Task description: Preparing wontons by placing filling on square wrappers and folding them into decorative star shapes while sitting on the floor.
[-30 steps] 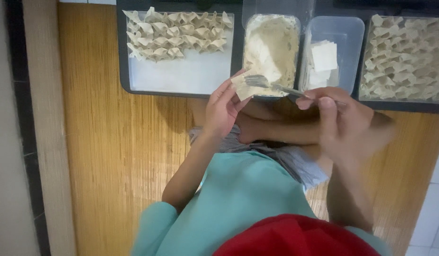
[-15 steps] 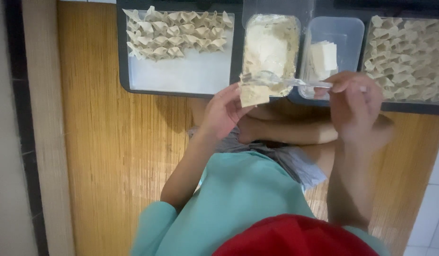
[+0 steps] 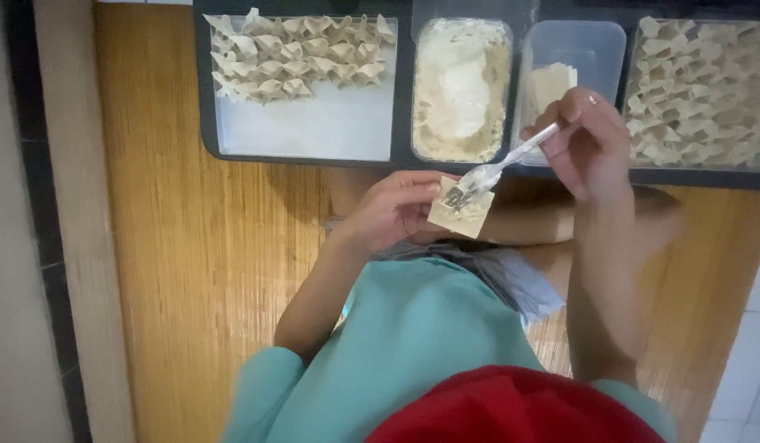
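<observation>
My left hand holds a pale square dough wrapper flat on its fingers, just in front of the dark tray. My right hand grips a clear plastic fork whose tines rest on the wrapper. Beyond the fork stands a clear tub of creamy filling. A second clear tub to its right holds a stack of wrappers.
Folded dumplings lie in rows on a white sheet at the tray's left. More folded dumplings fill the tray's right end. A bamboo mat covers the floor, with white tiles at right.
The fork came back from the filling tub and now sits on the wrapper. My left hand lowered the wrapper toward my lap. My right hand moved up and right.
</observation>
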